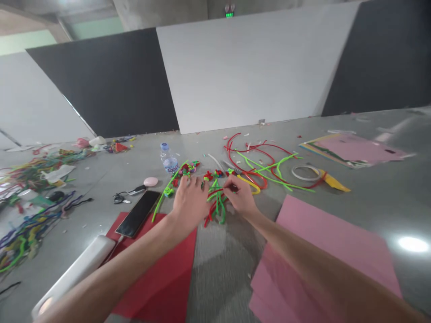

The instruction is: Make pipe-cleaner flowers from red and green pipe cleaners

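Observation:
Several green and red pipe cleaners lie in a loose bundle between my two hands, their ends pointing toward me. My left hand is closed, back upward, its fingers curled at the left side of the bundle; the fingertips are partly hidden. My right hand pinches a red pipe cleaner that stretches across toward the left fingers. Just beyond my hands sit small twisted red and green pieces. A yellow pipe cleaner curves beside my right hand.
A water bottle stands beyond my left hand. Scissors, a phone and red paper lie left. Pink sheets lie right, with loose red and green pipe cleaners farther back. More tangled strands lie far left.

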`<state>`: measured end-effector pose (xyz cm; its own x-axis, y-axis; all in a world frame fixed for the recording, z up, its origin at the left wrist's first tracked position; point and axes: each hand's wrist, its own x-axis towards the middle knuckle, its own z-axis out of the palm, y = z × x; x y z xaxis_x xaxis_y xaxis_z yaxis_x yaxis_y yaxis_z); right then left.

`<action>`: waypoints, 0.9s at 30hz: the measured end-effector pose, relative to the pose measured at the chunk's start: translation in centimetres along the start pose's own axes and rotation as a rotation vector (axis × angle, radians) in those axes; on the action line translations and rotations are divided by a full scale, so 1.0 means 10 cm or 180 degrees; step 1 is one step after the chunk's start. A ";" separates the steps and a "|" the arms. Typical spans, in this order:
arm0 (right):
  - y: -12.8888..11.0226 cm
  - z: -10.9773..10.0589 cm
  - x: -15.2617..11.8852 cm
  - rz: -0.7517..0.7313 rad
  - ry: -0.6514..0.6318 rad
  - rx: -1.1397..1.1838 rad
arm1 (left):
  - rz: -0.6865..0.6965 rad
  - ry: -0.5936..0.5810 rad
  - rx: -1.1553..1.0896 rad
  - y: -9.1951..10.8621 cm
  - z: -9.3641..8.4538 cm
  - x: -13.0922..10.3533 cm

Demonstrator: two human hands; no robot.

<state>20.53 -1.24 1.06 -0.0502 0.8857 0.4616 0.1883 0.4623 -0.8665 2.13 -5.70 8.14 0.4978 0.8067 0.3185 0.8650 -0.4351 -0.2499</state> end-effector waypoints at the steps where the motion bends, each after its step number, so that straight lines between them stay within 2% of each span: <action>1: 0.00 0.00 0.01 0.0045 0.0034 0.0053 | -0.0046 -0.0015 0.0000 -0.01 -0.01 0.03; 4: 0.01 -0.01 0.04 0.0057 0.0080 0.0181 | -0.0144 0.0174 -0.0149 0.04 0.07 0.12; 8: 0.03 -0.01 0.06 -0.0068 0.0101 0.0154 | -0.0180 0.0185 -0.0673 0.15 0.42 0.12; 12: 0.05 0.00 0.05 -0.0044 -0.0087 0.0260 | -0.0333 0.0287 -0.1324 0.12 0.67 0.02; 18: 0.01 0.00 0.03 -0.0084 -0.0279 0.0320 | -0.0224 0.0604 -0.2473 0.02 0.71 -0.05; 21: 0.00 0.00 0.03 -0.0055 -0.0327 0.0357 | -0.0356 0.0664 -0.2769 0.02 0.71 -0.05; 27: -0.01 0.01 0.02 0.0406 -0.0495 0.0888 | -0.0596 0.0810 -0.3365 0.04 0.72 -0.05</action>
<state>20.44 -1.07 1.20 -0.1964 0.9232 0.3305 -0.0719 0.3226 -0.9438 1.79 -3.41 1.33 0.2465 0.8425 0.4790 0.4854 -0.5351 0.6915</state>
